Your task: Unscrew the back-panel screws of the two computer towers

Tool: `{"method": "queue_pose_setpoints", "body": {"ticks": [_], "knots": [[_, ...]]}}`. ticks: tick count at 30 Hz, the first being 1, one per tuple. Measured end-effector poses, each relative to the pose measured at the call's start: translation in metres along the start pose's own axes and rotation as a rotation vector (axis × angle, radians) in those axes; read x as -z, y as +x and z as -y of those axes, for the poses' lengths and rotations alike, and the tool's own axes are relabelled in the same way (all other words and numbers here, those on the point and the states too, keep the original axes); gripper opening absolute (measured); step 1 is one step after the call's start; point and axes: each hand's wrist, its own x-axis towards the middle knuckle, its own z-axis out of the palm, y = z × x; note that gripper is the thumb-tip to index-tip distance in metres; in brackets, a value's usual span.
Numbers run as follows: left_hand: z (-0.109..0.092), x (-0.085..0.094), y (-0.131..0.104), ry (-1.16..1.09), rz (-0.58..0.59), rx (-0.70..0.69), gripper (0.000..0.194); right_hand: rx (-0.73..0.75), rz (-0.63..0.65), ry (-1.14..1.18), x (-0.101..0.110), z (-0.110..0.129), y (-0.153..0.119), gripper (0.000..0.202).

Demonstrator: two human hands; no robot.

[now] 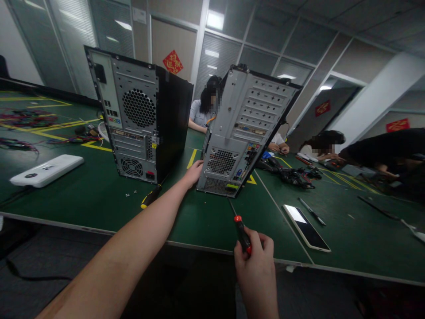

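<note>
My right hand (255,254) is closed round the black and red handle of a screwdriver (244,235). Its shaft points up to the bottom rear edge of a grey computer case (229,110), which leans to the right. Whether the tip touches the case is unclear. My left hand (194,173) rests against the lower left side of that case, its fingertips partly hidden behind the edge. Left of it stands a second, black-sided computer case (172,119), its back panel facing me. A yellow and black screwdriver (151,196) lies at its foot.
Small screws (131,194) lie on the green table (206,226). A white power bank (48,170) is at the left, beside cable bundles. A phone (307,228) and a pen (311,211) lie at the right, with black cables (299,175) behind. Other people sit across the table.
</note>
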Motion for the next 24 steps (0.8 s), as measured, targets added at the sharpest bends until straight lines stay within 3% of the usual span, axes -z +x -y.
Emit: {"method": "queue_pose_setpoints", "body": {"ticks": [24], "knots": [[-0.0013,0.0,-0.0007,-0.007,-0.003,0.004,0.049,0.11,0.05,-0.129,0.0027,-0.0051,-0.0021,0.04]]}}
